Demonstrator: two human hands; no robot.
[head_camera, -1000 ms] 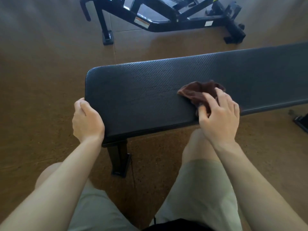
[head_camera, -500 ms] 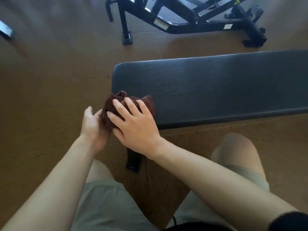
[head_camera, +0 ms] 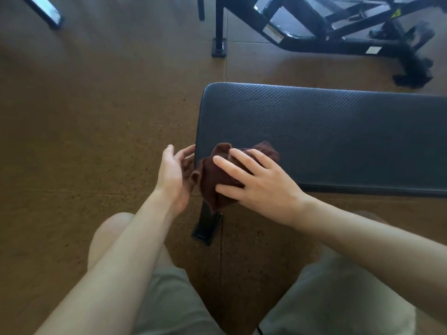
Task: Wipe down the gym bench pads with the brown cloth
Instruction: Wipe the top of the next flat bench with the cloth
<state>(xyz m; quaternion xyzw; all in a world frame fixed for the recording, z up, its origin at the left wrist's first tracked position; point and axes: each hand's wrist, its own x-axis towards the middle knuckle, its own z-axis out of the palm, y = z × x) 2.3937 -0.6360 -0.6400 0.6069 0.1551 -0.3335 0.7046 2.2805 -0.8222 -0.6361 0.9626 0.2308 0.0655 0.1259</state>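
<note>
At the far left of the floor (head_camera: 96, 105), which is brown and speckled, we see the end of a dark bar (head_camera: 46, 12) poking in at the top corner. Moving right, our left hand (head_camera: 173, 176) sits just off the left end of the bench pad (head_camera: 326, 131), palm turned toward the pad, its grip spread with relaxed fingers; the fingertips (head_camera: 189, 149) touch the pad's left edge, and the palm is at or just beside the hanging part of the brown cloth (head_camera: 217, 180), though we cannot tell whether they touch.

The brown cloth is bunched over the near-left corner of the bench pad, part lying on the top surface and part drooping over the corner toward the floor. Our right hand (head_camera: 263, 182) lies flat on top of it, fingers straight and fanned apart, pressing the cloth down onto the pad rather than clutching it. Below the corner, the bench's black leg (head_camera: 209, 226) runs down to a foot on the floor.

The bench pad, dark and textured, stretches from that corner to the right edge of the view. Beyond its far edge, at the upper right, stands a black metal machine frame (head_camera: 326, 32) with white labels. In the foreground our knees in light shorts (head_camera: 174, 298) frame the bench leg on either side.
</note>
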